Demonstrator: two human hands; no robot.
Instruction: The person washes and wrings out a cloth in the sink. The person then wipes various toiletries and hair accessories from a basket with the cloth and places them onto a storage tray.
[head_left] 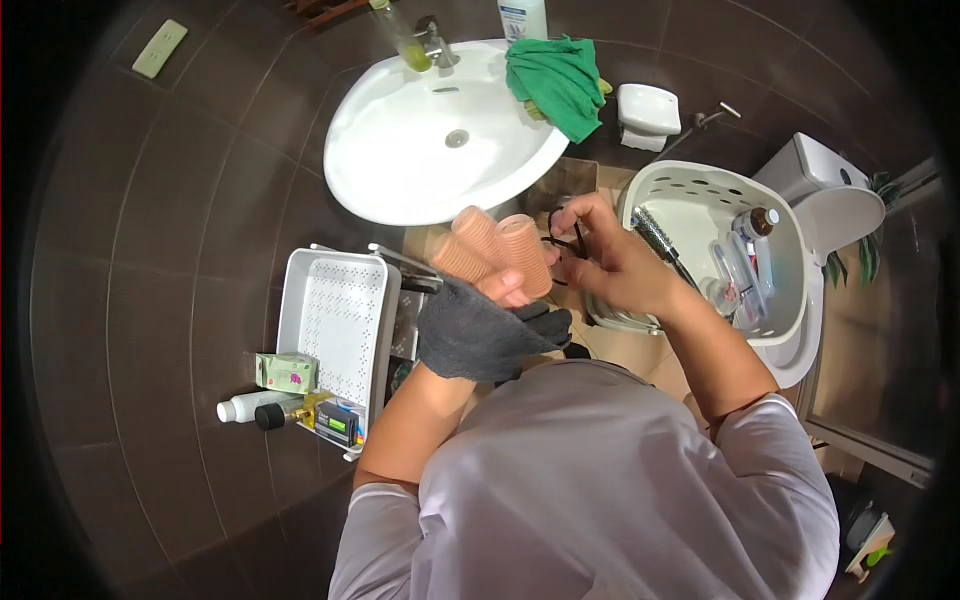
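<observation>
My left hand (505,290) holds three salmon-pink hair rollers (492,250) bunched together, with a dark grey cloth (475,335) draped over the hand and wrist. My right hand (610,258) is right beside the rollers, its fingers pinched on thin black hair pins (566,242) at the end of one roller. Both hands hover below the white sink (400,170) and left of a white plastic basket (660,185).
The basket holds a hairbrush (660,238), a brown bottle (757,222) and tubes. A white perforated tray (338,315) lies to the left, with small bottles and boxes (285,395) beside it. A green cloth (555,80) hangs on the sink rim. A toilet (830,195) stands at right.
</observation>
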